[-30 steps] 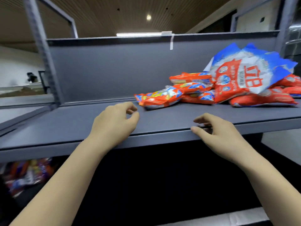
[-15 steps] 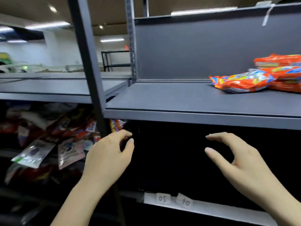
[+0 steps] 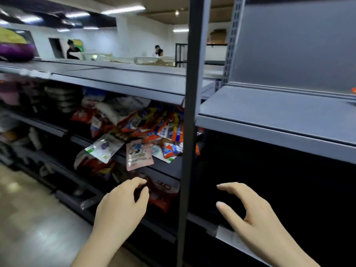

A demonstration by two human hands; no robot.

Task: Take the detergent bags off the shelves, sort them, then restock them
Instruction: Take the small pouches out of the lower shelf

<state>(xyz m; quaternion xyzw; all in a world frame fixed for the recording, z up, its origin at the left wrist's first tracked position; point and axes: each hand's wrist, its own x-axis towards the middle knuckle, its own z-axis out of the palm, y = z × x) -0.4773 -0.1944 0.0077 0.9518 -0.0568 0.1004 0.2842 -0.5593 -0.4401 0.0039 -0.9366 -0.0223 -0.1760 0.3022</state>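
Shop floor: grey metal shelving [image 3: 269, 120] (long aisle runs), jumbled packaged goods [image 3: 146, 130], 2 people [image 3: 72, 50] at far counters.

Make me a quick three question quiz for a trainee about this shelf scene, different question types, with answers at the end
1. True or false: the left hand is gripping a bag.
2. Which side of the dark upright post is the jumbled pile of bags on? A) left B) right
3. Fill in: the pink pouch hangs over the shelf's front ____.

Key: 1 false, both it and the right hand hold nothing. 2 A. 3 edge.
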